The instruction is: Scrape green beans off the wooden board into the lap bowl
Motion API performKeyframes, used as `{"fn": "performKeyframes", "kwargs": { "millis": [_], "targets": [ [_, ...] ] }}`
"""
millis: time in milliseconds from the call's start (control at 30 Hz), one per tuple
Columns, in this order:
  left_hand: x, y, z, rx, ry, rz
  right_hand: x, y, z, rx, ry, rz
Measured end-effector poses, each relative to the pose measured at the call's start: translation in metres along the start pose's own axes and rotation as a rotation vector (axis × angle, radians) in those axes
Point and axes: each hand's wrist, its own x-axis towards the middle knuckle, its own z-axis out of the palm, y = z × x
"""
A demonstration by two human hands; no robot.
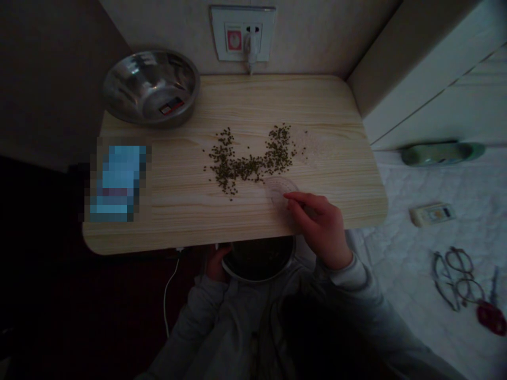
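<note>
grey sleeves below, right fingers pinch clear plastic near table edge; left fingers unclear.

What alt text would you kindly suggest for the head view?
The right hand holds a clear plastic piece beside seeds scattered on a table. The left hand is at a container below. A metal bowl stands back left.

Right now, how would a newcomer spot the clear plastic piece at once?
Find the pale wooden table, then the right hand over its near edge, right of the middle. The clear plastic piece is at those fingertips, just on the near side of the scattered grains. Unlike the small dark grains, it is see-through, with a rounded edge.
</note>
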Motion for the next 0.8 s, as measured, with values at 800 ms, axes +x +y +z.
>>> {"fn": "performKeyframes", "kwargs": {
  "millis": [800],
  "targets": [
    [0.006, -0.015, -0.008, 0.013, -0.037, -0.031, 0.004, 0.003, 0.002, -0.057, -0.024, -0.088]
  ]
}}
